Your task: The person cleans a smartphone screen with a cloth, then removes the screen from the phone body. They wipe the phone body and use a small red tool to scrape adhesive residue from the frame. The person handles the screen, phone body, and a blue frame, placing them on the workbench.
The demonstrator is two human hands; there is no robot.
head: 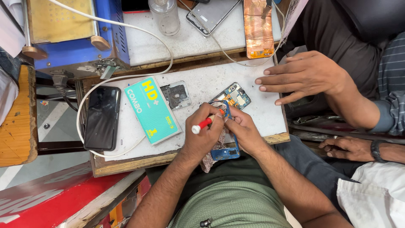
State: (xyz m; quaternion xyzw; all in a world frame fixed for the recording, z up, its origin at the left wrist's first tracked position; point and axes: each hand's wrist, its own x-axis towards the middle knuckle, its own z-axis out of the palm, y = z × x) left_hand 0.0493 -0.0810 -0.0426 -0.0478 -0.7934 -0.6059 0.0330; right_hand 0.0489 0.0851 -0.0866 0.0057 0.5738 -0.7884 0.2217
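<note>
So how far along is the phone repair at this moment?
Done: the phone is already open, its circuit board exposed, and a grey back piece lies detached on the white board. In hand: the left hand works a red-handled screwdriver at the frame while the right hand steadies it. Left: the teal box lies shut and the phone is unassembled.

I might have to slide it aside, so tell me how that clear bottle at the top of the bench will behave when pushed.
The clear bottle stands upright, taller than it is wide, so a push near the top would probably tip it. Its round body would likely roll if it fell. It looks nearly empty, so probably light. The smooth white benchtop should let it slide when pushed low down.
</note>
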